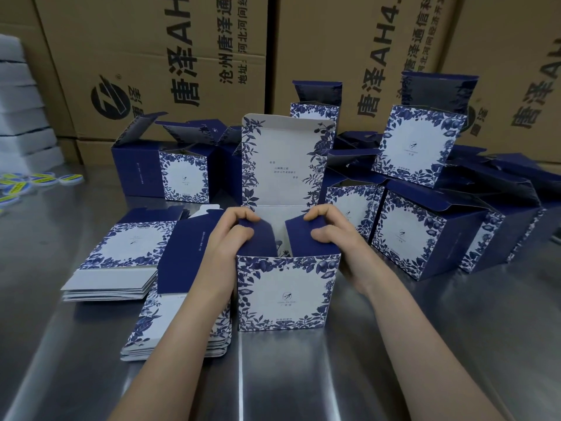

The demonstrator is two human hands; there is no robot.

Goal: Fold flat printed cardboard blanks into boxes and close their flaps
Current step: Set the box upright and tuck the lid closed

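- The left grip (230,235) pinches the dark blue left side flap (259,243) of an open box (285,296), fingers curled over the flap's top edge.
- The right grip (328,232) pinches the right side flap (299,237) in the same way; both flaps tilt inward over the opening.
- The box stands upright on the steel table (334,375), its blue-flowered front facing the camera and its lid (285,165) standing straight up behind the hands.
- Two stacks of flat blanks lie left of the box: one (121,253) further left, the other (148,323) partly under the left forearm.
- Folded boxes with raised lids crowd behind and to the right (425,235), some stacked (416,144).
- Brown cartons (151,56) line the back.
- White foam pads (21,101) and round yellow stickers (39,180) sit at far left.
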